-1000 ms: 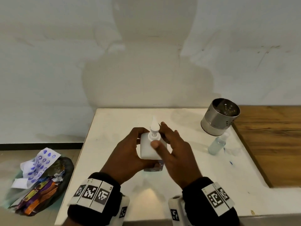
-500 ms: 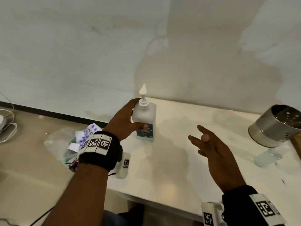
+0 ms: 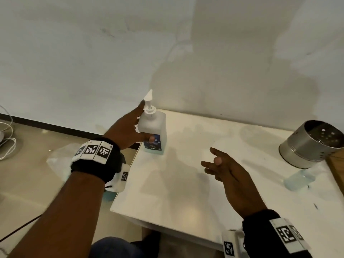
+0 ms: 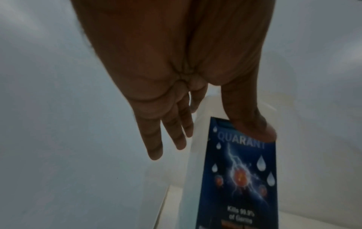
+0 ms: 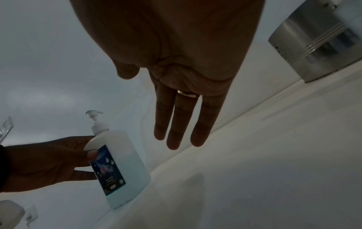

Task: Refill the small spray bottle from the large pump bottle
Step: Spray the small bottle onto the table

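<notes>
The large pump bottle, frosted white with a blue label and pale blue liquid, stands upright near the far left edge of the white table. My left hand is beside it with straight fingers along its left side. Only the thumb touches the label, as the left wrist view shows. In the right wrist view the bottle stands on its base. My right hand hovers open over the middle of the table, holding nothing. The small spray bottle, clear with bluish liquid, sits at the right.
A perforated steel canister stands at the back right, just behind the small bottle. A wooden surface adjoins the table's right side. On the floor to the left are a plastic bag and white cables.
My left hand moved the pump bottle from the table's middle to its left edge, then its fingers straightened off the bottle. My right hand let go and drew back to the right.
</notes>
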